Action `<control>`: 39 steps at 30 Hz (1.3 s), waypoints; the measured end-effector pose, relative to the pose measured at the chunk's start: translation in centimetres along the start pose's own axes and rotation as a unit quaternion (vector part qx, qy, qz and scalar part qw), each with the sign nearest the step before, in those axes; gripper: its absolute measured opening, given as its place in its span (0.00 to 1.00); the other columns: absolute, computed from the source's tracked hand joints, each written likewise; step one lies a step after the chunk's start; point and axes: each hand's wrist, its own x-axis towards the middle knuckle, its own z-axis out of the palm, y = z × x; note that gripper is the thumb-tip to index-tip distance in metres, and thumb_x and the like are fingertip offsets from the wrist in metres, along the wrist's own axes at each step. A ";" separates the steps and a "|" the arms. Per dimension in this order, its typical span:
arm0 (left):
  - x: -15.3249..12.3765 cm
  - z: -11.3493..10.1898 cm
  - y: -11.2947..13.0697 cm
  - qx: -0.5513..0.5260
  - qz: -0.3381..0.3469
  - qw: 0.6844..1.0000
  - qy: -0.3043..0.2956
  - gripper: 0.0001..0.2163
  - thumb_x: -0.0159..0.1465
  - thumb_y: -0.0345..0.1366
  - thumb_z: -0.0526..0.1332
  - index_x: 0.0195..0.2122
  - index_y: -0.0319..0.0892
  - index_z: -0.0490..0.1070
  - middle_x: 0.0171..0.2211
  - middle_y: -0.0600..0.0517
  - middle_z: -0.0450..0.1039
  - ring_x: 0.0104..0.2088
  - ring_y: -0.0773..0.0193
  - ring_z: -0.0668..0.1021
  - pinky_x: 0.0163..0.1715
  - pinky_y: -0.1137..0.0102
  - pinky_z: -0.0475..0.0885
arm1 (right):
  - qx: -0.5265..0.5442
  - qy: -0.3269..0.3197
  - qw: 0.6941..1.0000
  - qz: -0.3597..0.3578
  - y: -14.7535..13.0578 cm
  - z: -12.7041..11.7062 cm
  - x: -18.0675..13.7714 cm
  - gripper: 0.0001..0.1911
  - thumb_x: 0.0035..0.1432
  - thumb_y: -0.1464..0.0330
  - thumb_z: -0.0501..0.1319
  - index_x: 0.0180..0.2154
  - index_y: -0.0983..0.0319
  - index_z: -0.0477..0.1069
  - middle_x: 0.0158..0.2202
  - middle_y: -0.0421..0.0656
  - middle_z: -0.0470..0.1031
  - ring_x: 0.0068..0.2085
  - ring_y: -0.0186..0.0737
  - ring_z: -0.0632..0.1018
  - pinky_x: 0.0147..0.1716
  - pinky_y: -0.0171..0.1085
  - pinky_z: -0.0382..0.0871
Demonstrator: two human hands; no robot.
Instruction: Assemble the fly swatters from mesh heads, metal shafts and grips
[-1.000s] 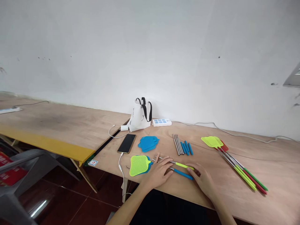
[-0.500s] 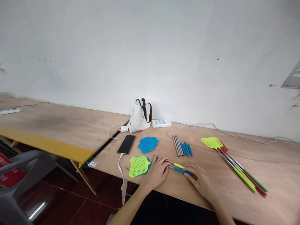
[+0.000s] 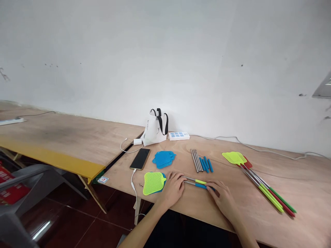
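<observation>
Two fly swatters lie side by side under my hands, their metal rods pointing right. One has a yellow-green perforated head (image 3: 153,183) that covers most of a blue head (image 3: 163,184). My left hand (image 3: 173,189) curls over the rods just right of the heads and hides part of them. To its right, the yellow-green handle (image 3: 200,182) and the blue handle (image 3: 200,186) show. Fingers of my right hand (image 3: 220,195) close on the handle ends, covering the tips.
Loose blue swatter heads (image 3: 163,159) sit behind. Several metal tubes (image 3: 197,160) and blue grips (image 3: 206,164) lie at centre. Other swatters (image 3: 267,188) rest at right. A charging phone (image 3: 140,158), a white bag (image 3: 154,130) and a power strip (image 3: 179,136) are farther back.
My right hand's fingers have shifted slightly left and forward over the handle ends, covering more of the yellow-green one. My left hand stays nearly in place. The view has shifted slightly.
</observation>
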 end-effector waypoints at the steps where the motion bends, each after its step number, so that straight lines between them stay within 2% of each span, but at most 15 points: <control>1: 0.0 0.0 0.0 -0.003 -0.004 1.000 0.001 0.13 0.69 0.28 0.55 0.49 0.48 0.74 0.54 0.51 0.74 0.56 0.58 0.74 0.63 0.54 0.62 | -0.007 -0.004 1.000 -0.001 0.0 0.0 0.0 0.20 0.69 0.52 0.52 0.46 0.51 0.79 0.51 0.44 0.78 0.52 0.48 0.77 0.54 0.49 0.69; 6: 0.2 -0.2 0.3 -0.012 -0.031 0.999 -0.001 0.10 0.70 0.29 0.56 0.47 0.46 0.75 0.51 0.51 0.75 0.54 0.57 0.74 0.60 0.56 0.65 | -0.029 -0.026 0.999 -0.001 0.0 0.1 -0.2 0.18 0.69 0.53 0.53 0.48 0.50 0.78 0.53 0.43 0.77 0.55 0.49 0.76 0.55 0.51 0.67; 17: 0.1 -0.1 0.2 -0.007 -0.029 1.000 0.007 0.10 0.70 0.31 0.55 0.47 0.47 0.74 0.51 0.51 0.75 0.54 0.56 0.74 0.59 0.56 0.65 | -0.021 -0.009 1.000 -0.006 -0.3 -0.2 0.0 0.18 0.68 0.57 0.52 0.52 0.50 0.76 0.55 0.43 0.77 0.55 0.47 0.76 0.54 0.50 0.70; 28: 0.1 -0.2 0.2 -0.005 -0.024 1.000 -0.001 0.10 0.70 0.31 0.56 0.47 0.47 0.73 0.54 0.51 0.73 0.55 0.56 0.73 0.61 0.56 0.65 | -0.032 -0.008 0.999 0.001 -0.4 0.0 -0.1 0.16 0.68 0.57 0.52 0.49 0.53 0.74 0.51 0.43 0.78 0.53 0.46 0.77 0.53 0.47 0.69; 39: 0.1 0.0 0.0 -0.012 -0.013 1.000 0.002 0.09 0.69 0.31 0.56 0.47 0.46 0.73 0.53 0.51 0.73 0.55 0.57 0.73 0.60 0.56 0.66 | -0.032 -0.012 0.999 0.005 -0.3 0.3 -0.1 0.18 0.69 0.54 0.50 0.47 0.52 0.75 0.56 0.43 0.75 0.56 0.48 0.75 0.55 0.50 0.67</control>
